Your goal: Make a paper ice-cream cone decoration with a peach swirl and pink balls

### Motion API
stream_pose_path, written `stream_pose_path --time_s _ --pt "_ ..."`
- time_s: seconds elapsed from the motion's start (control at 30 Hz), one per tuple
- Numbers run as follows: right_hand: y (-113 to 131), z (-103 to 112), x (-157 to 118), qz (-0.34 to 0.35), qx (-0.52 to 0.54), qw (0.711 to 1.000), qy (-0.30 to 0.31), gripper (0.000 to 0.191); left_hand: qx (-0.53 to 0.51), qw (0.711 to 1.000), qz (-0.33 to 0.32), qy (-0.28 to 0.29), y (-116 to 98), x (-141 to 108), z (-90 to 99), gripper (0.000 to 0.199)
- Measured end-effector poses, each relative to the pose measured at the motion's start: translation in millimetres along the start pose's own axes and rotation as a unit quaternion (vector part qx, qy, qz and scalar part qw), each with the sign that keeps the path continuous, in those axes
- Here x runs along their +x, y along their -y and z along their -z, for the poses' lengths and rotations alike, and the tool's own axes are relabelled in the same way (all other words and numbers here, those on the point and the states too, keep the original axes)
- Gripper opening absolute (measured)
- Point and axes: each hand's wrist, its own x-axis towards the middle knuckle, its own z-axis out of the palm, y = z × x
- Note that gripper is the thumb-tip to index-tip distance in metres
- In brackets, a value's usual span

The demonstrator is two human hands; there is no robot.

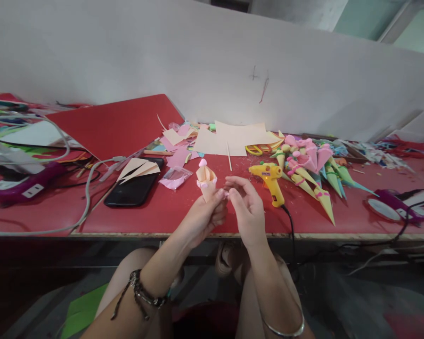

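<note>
Head view. Both forearms reach forward from below, wrists raised over the near edge of the red bench (173,219). The left hand (207,217) is curled, grasping the lower part of a cream paper cone (207,189) that stands nearly upright above its thumb, with pink trim around it. The right hand (249,212) faces it, fingers bent and loosely spread, thumb tip at a small pink piece (226,193) beside the left thumb; whether it pinches the piece cannot be told. Just right of the hands lies a yellow glue gun (270,178), then clustered paper cones (325,203); left of them, a black phone (132,194). Beyond the hands, a pale partition (127,61) rises behind the bench.
</note>
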Motion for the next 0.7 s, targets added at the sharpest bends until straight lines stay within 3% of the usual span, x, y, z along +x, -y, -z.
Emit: stream_pose_path --time_s 0.17,0.3,0.43,0.7 --pt "-1.6 0.2 1.4 0.053 -0.101 0.993 0.020 0.018 -0.027 0.999 -0.008 -0.019 -4.5 1.6 3.6 0.039" --pt "-0.6 0.1 1.0 0.099 -0.165 0.981 -0.002 0.019 -0.018 0.999 -0.003 -0.030 -5.8 2.1 5.9 0.037" --pt "-0.6 0.7 0.4 0.115 -0.190 0.974 -0.032 0.015 -0.005 0.999 -0.015 -0.046 -5.0 2.4 5.2 0.036" --pt "0.6 -1.8 -1.9 0.135 -0.209 0.968 -0.032 0.014 0.019 0.997 -0.042 -0.056 -1.5 3.9 5.4 0.035"
